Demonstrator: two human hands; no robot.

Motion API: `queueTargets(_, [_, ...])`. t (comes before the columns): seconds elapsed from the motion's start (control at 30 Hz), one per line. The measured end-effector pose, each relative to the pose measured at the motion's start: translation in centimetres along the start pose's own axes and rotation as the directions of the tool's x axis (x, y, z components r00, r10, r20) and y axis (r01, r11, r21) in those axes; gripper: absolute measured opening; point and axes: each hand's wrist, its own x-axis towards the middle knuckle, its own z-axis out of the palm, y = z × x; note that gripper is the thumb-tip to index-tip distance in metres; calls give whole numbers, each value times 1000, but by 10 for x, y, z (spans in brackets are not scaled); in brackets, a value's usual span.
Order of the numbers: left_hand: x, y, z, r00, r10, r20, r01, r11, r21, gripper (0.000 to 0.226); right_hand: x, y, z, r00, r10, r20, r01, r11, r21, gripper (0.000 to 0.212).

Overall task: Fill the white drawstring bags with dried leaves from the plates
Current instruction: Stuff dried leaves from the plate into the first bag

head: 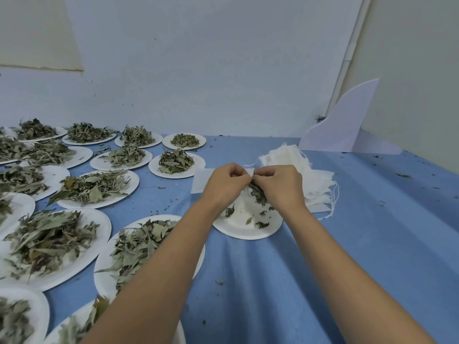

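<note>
My left hand and my right hand meet above a nearly bare white plate that carries a few leaf scraps. Between them they pinch the top of a small white drawstring bag; most of the bag is hidden by the fingers. A clump of dried leaves hangs under my right hand, at the bag's mouth. A stack of flat white bags lies just behind and right of my right hand. One flat white bag lies left of my left hand.
Several white plates heaped with dried leaves cover the left half of the blue table. A white curved board stands at the back right against the wall. Leaf crumbs are scattered over the cloth.
</note>
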Motion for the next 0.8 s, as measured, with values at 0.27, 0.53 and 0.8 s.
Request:
queueTargets(0.27, [0, 1, 1, 988, 9, 156, -20, 997, 69, 36, -3, 2, 3, 1000, 26, -6, -25, 994, 109, 15])
queueTargets(0.53, [1, -3, 7, 973, 225, -57, -211, 960, 184, 29, -5, -3, 4, 989, 105, 102, -128, 961, 246, 24])
queueTargets(0.8, [1, -10, 6, 962, 253, -102, -215, 933, 290, 33, -8, -5, 5, 975, 155, 159, -194, 942, 272, 23])
